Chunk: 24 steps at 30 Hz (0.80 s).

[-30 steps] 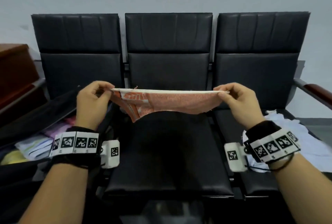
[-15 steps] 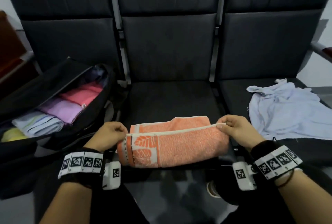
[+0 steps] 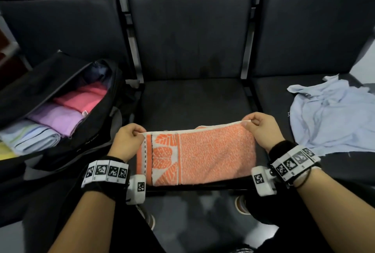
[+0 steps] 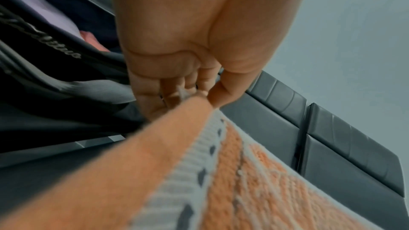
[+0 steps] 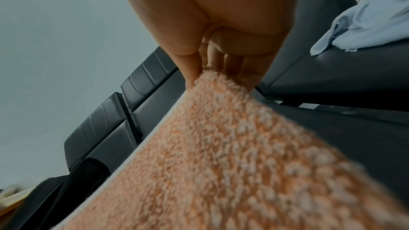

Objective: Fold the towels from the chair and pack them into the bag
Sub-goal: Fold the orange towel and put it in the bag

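Observation:
An orange and white towel (image 3: 203, 155) lies folded on the front of the middle black seat (image 3: 194, 98). My left hand (image 3: 126, 140) pinches its far left corner and my right hand (image 3: 259, 129) pinches its far right corner. The left wrist view shows thumb and fingers closed on the orange towel's (image 4: 221, 172) white edge. The right wrist view shows the same pinch on the fuzzy orange towel (image 5: 221, 146). An open black bag (image 3: 60, 115) stands on the left seat, holding folded pink, purple and pale blue towels. A crumpled light blue towel (image 3: 332, 117) lies on the right seat.
Three black padded chairs stand in a row with metal bars between the seats. My shoes (image 3: 241, 205) show on the dark floor below the seat edge. A brown wooden piece (image 3: 8, 50) is at the far left.
The orange towel went from stretched in the air to lying folded on the middle seat. Both hands came down with it and moved its top edge away from me.

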{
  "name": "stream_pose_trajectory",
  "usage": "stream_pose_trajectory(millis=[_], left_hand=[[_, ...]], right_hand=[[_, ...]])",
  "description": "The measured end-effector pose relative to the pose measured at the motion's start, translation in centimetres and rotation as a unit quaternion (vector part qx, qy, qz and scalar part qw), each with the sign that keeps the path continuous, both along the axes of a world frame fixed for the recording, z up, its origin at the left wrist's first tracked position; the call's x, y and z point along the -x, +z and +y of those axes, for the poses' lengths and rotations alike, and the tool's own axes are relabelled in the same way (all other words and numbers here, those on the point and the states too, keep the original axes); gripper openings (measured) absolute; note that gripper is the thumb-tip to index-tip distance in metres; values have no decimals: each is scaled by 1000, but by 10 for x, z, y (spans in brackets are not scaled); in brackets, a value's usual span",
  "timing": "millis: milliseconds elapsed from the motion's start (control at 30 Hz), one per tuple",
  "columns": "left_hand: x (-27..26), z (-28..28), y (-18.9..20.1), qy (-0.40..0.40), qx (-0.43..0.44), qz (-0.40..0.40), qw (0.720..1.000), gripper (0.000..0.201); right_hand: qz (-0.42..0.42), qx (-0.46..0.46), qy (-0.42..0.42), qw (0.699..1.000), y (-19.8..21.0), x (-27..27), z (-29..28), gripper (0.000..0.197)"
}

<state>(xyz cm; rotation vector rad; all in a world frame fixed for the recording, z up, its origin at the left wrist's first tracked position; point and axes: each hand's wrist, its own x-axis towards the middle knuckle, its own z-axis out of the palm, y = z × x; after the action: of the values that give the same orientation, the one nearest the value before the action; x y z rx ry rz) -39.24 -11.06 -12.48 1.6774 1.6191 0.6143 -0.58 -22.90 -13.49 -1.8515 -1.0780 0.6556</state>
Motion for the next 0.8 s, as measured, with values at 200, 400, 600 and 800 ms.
stream_pose_trajectory(millis=[200, 400, 600, 800], left_hand=[[-15, 31, -18, 26, 0, 30, 999, 21], [-11, 5, -40, 45, 41, 54, 997, 37], [-9, -35, -51, 0, 87, 98, 991, 11], [-16, -41, -57, -9, 66, 172, 983, 26]], right_hand=[[-54, 44, -22, 997, -7, -4, 34, 8], [-112, 181, -10, 977, -45, -6, 2, 40], [-87, 211, 3, 974, -60, 15, -27, 26], [38, 175, -38, 983, -49, 11, -28, 15]])
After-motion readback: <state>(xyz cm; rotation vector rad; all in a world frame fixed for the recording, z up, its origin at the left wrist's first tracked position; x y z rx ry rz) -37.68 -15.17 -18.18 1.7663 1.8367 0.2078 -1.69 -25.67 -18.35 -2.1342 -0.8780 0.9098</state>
